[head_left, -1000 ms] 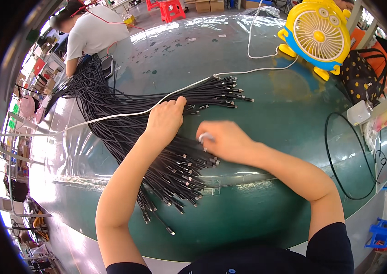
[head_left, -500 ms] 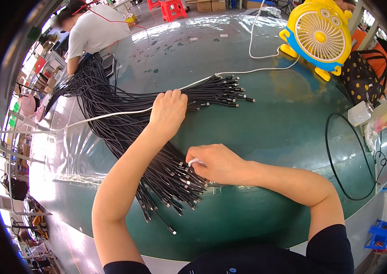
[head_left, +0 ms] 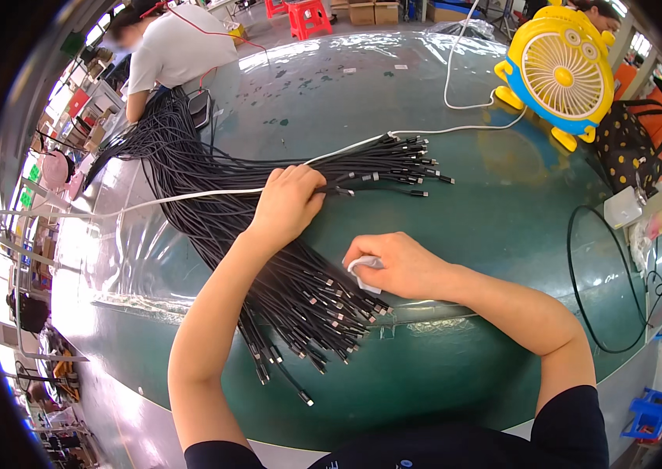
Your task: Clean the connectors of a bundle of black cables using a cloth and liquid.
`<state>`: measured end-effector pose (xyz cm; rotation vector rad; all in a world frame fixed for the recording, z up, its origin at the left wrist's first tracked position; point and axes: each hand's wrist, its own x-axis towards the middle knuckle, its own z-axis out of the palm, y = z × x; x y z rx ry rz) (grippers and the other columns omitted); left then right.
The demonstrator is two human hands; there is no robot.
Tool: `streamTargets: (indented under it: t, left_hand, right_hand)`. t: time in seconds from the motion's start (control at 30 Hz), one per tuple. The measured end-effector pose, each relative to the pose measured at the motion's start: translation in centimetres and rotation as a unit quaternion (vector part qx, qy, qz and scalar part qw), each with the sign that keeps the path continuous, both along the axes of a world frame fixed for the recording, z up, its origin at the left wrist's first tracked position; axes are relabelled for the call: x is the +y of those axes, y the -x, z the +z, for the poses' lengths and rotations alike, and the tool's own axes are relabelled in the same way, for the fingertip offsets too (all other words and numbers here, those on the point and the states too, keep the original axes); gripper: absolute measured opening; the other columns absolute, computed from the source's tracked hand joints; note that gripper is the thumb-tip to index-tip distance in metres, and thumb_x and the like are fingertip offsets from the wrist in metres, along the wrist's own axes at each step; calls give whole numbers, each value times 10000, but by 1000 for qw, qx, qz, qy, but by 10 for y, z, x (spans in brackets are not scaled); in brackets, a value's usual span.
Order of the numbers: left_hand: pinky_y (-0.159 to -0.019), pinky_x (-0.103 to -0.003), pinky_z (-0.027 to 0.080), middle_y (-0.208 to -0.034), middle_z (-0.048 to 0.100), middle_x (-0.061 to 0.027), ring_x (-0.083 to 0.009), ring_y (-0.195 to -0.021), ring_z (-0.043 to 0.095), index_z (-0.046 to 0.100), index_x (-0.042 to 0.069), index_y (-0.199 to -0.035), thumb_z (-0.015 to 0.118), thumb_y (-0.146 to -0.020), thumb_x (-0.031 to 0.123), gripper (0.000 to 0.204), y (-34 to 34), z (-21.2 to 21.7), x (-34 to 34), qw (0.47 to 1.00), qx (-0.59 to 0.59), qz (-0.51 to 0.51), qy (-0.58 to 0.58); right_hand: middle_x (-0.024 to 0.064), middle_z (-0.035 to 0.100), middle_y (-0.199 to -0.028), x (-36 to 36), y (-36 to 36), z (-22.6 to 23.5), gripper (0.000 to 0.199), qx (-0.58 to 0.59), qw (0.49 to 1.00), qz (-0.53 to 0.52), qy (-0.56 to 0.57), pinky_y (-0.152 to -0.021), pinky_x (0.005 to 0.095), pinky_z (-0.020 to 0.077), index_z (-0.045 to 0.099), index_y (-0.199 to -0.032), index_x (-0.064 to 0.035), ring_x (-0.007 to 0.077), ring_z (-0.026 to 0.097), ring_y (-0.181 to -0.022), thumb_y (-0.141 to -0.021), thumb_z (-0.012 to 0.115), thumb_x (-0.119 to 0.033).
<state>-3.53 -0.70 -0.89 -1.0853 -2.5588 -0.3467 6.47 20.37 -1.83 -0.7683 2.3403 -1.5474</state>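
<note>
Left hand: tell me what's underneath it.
Black plug-ended cables pass under the left hand, showing on both sides; a white cord also crosses beneath it. The stretches directly under it are covered.

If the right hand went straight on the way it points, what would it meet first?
Probably the black cables fanned out just left of the right hand, though its height above them is hard to judge.

Many slim black USB-style cables [head_left: 225,225] are lying in a thick, loosely tangled bundle across the green tabletop [head_left: 456,359], splitting into two branches. The upper branch is pointing right, beneath the left hand [head_left: 290,205]; the lower is fanning toward the lower right, silver plug tips showing. A crumpled white cloth [head_left: 367,273] is bunching inside the right hand [head_left: 397,266], just beside the lower plugs.
</note>
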Motion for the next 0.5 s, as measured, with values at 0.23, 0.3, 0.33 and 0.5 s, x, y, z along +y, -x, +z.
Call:
streamTargets:
  t: [0.23,0.3,0.33,0.5]
  left_hand:
    - [-668,-210,442,-835,660,-14,-62,-744,579,607,-21,-1031,628,-906,92,170,0,-4,-19,814,-409,16,-413]
    - [-649,-196,423,-809,642,-9,-51,-721,552,599,-19,-997,649,-893,88,158,0,-5,-17,804,-415,21,-425]
    - [-635,-197,417,-797,630,-1,-46,-704,539,598,-14,-977,655,-889,95,151,1,-3,-17,818,-415,24,-398]
    - [-608,-194,393,-721,579,41,-25,-665,493,640,15,-862,661,-895,141,132,-6,7,-22,833,-438,51,-334]
  right_hand:
    - [61,655,-813,8,38,6,133,-81,987,-82,112,-672,281,484,633,-943,3,115,609,-746,-875,589,-103]
    - [54,656,-850,5,50,8,161,-63,985,-89,131,-695,274,488,619,-1013,9,102,609,-778,-880,591,-78]
    - [64,657,-861,1,55,12,188,-67,978,-103,170,-705,273,489,602,-1044,16,105,611,-790,-877,595,-71]
    - [94,671,-896,-24,74,20,234,-58,975,-125,174,-713,268,491,575,-1072,45,118,620,-788,-874,609,-76]
